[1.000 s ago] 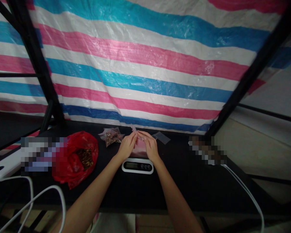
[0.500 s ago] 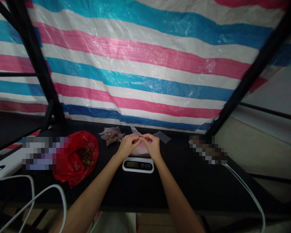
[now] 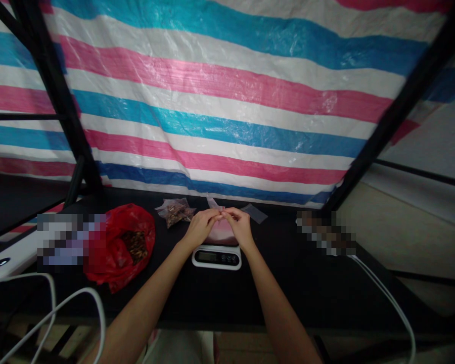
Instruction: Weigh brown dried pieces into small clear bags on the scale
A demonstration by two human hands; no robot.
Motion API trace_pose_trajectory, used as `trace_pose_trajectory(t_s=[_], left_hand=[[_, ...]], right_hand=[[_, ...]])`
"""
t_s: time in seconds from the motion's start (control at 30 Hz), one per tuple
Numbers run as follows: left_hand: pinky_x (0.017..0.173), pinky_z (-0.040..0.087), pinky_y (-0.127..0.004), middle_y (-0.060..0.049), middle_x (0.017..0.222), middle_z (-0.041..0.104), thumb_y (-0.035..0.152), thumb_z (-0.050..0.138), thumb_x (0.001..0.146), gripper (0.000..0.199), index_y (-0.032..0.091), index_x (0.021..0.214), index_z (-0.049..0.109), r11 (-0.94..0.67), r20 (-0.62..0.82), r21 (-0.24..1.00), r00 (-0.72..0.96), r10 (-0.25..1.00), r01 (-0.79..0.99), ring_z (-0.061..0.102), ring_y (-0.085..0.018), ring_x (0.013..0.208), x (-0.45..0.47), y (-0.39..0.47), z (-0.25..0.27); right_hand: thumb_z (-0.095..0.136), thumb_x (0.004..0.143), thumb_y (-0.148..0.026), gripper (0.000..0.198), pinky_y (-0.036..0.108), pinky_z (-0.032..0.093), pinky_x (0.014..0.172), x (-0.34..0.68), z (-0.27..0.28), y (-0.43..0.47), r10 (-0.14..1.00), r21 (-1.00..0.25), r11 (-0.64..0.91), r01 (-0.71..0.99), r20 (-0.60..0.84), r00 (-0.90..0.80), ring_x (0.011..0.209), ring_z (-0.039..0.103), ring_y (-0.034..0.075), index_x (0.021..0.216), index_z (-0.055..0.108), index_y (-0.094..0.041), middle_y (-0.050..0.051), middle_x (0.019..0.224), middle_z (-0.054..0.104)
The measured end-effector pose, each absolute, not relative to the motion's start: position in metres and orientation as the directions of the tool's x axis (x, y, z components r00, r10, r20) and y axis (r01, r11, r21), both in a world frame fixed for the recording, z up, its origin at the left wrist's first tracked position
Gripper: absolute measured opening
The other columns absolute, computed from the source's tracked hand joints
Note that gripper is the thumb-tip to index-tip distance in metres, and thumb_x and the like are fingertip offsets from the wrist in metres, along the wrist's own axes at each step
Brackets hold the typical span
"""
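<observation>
My left hand (image 3: 199, 228) and my right hand (image 3: 241, 227) meet fingertip to fingertip above a small white digital scale (image 3: 216, 257). Together they pinch the top edge of a small clear plastic bag (image 3: 220, 234) that looks pinkish and rests on the scale between them. What is inside the bag is hard to make out. A filled clear bag of brown pieces (image 3: 174, 212) lies just left of my left hand. An empty clear bag (image 3: 255, 214) lies flat just right of my right hand.
A red plastic bag (image 3: 117, 245) holding brown pieces sits open on the black table (image 3: 197, 293) at the left. White cables (image 3: 76, 303) loop at the lower left, another cable (image 3: 387, 298) runs at the right. A striped tarp (image 3: 220, 101) hangs behind, with black frame posts on both sides.
My hands have closed together over the bag, fingertips now meeting at its top edge, and the bag's upright flap has come lower. The camera shifted only slightly.
</observation>
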State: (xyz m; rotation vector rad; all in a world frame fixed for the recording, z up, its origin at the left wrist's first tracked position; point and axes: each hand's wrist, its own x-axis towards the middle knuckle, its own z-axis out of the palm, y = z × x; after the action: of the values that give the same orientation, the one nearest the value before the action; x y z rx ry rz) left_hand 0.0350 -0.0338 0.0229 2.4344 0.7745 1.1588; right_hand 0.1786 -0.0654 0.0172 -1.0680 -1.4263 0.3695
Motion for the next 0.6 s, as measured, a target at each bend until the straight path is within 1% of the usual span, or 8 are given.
trace_pose_trajectory(t_s=[0.17, 0.3, 0.4, 0.5, 0.6], left_hand=[[0.07, 0.039, -0.022, -0.002, 0.081, 0.064, 0.028, 0.038, 0.087, 0.027, 0.017, 0.077, 0.06, -0.787, 0.599, 0.52, 0.514, 0.614, 0.333, 0.057, -0.014, 0.076, 0.036, -0.033, 0.023], [0.069, 0.039, -0.022, -0.002, 0.081, 0.063, 0.029, 0.034, 0.088, 0.028, 0.017, 0.076, 0.058, -0.786, 0.604, 0.504, 0.505, 0.617, 0.358, 0.056, -0.014, 0.076, 0.036, -0.037, 0.024], [0.064, 0.038, -0.021, -0.001, 0.076, 0.061, 0.03, 0.034, 0.088, 0.025, 0.019, 0.08, 0.055, -0.766, 0.598, 0.472, 0.48, 0.642, 0.437, 0.056, -0.013, 0.07, 0.037, -0.041, 0.026], [0.059, 0.036, -0.021, 0.002, 0.07, 0.059, 0.03, 0.036, 0.087, 0.019, 0.02, 0.085, 0.052, -0.742, 0.586, 0.43, 0.466, 0.663, 0.514, 0.056, -0.012, 0.064, 0.036, -0.044, 0.026], [0.058, 0.036, -0.021, 0.001, 0.072, 0.059, 0.027, 0.035, 0.087, 0.018, 0.02, 0.083, 0.051, -0.757, 0.589, 0.35, 0.498, 0.636, 0.552, 0.056, -0.012, 0.064, 0.036, -0.043, 0.025]], right_hand=[[0.057, 0.074, -0.029, 0.015, 0.023, 0.045, 0.059, 0.179, 0.018, -0.066, 0.792, -0.789, 0.512, 0.339, 0.587, 0.17, 0.067, 0.06, 0.015, 0.073, 0.067, -0.018, 0.002, 0.072, 0.067], [0.056, 0.073, -0.028, 0.014, 0.023, 0.045, 0.056, 0.179, 0.017, -0.065, 0.798, -0.797, 0.494, 0.347, 0.574, 0.183, 0.065, 0.06, 0.015, 0.076, 0.066, -0.018, 0.003, 0.074, 0.067], [0.058, 0.071, -0.027, 0.013, 0.022, 0.045, 0.053, 0.18, 0.016, -0.065, 0.791, -0.779, 0.481, 0.402, 0.584, 0.184, 0.06, 0.06, 0.014, 0.077, 0.066, -0.018, 0.002, 0.071, 0.067], [0.059, 0.069, -0.028, 0.012, 0.022, 0.045, 0.051, 0.178, 0.015, -0.067, 0.779, -0.741, 0.443, 0.505, 0.597, 0.193, 0.055, 0.059, 0.013, 0.073, 0.065, -0.018, 0.001, 0.064, 0.065], [0.058, 0.069, -0.03, 0.012, 0.022, 0.045, 0.051, 0.175, 0.013, -0.068, 0.77, -0.707, 0.382, 0.596, 0.599, 0.218, 0.052, 0.058, 0.013, 0.069, 0.064, -0.019, -0.001, 0.059, 0.063]])
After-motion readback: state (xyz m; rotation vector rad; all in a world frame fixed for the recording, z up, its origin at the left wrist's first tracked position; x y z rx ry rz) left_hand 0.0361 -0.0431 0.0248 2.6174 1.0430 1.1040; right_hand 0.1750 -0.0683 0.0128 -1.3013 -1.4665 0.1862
